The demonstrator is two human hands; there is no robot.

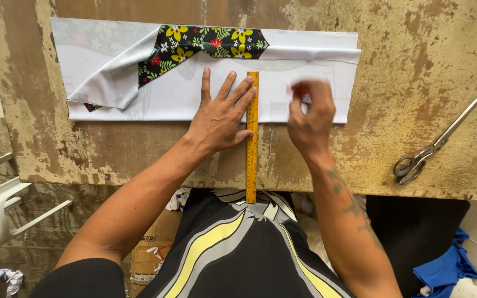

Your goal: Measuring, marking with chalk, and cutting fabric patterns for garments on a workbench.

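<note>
Yellow ruler (252,135) under left hand (222,118)

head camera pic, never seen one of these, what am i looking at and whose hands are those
This single picture comes from a camera worn on a person's head, looking down at their own two bare hands and their lap. There is no machine here.

In front of them is a worn wooden table with patchy, peeling paint. On it lies a folded white cloth whose turned-over part shows a black flowered print. A yellow ruler lies across the cloth's near edge and reaches back over the table's edge.

The left hand is spread flat on the cloth, pressing against the ruler's side. The right hand is just right of the ruler, fingers pinched around something small and reddish; it is blurred, so I cannot say what it is.

A pair of metal scissors lies untouched at the right.
</note>
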